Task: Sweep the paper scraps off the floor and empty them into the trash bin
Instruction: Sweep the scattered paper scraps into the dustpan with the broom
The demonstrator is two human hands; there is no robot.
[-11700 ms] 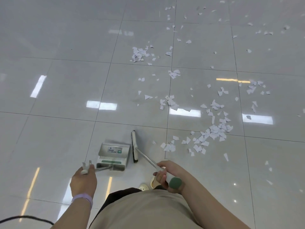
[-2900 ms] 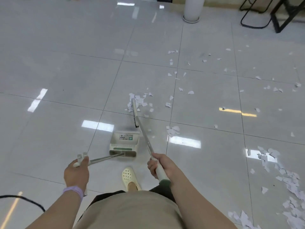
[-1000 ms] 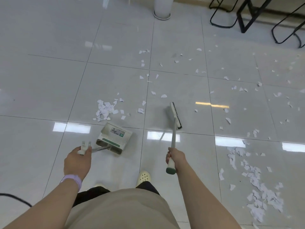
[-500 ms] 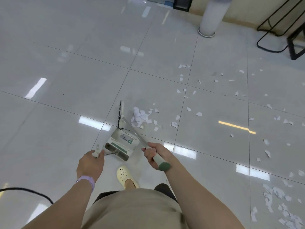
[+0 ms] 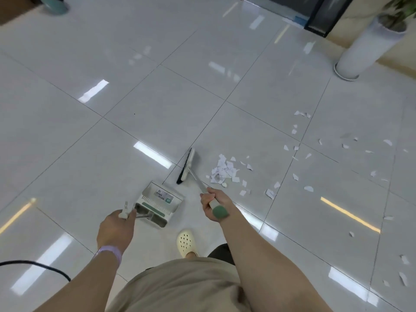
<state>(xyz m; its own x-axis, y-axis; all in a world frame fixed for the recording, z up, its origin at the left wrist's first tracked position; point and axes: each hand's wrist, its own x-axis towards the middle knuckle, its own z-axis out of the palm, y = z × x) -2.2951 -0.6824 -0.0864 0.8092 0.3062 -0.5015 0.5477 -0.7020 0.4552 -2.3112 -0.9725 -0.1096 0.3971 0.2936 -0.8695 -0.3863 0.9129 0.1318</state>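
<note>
Mid-sweep: right hand (image 5: 212, 200) grips the broom (image 5: 187, 165), left hand (image 5: 117, 226) holds the dustpan (image 5: 158, 199); next, push the scrap pile (image 5: 224, 171) in

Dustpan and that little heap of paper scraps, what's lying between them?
In the head view the broom head lies between the dustpan and the heap of paper scraps, with bare tile around it.

I have a single wide-angle view, worn on the head, looking forward and steeply down from standing height. My torso and both forearms fill the bottom edge, the tiled floor (image 5: 157, 109) spreads ahead, and a white planter (image 5: 364, 48) marks the far right corner.
</note>
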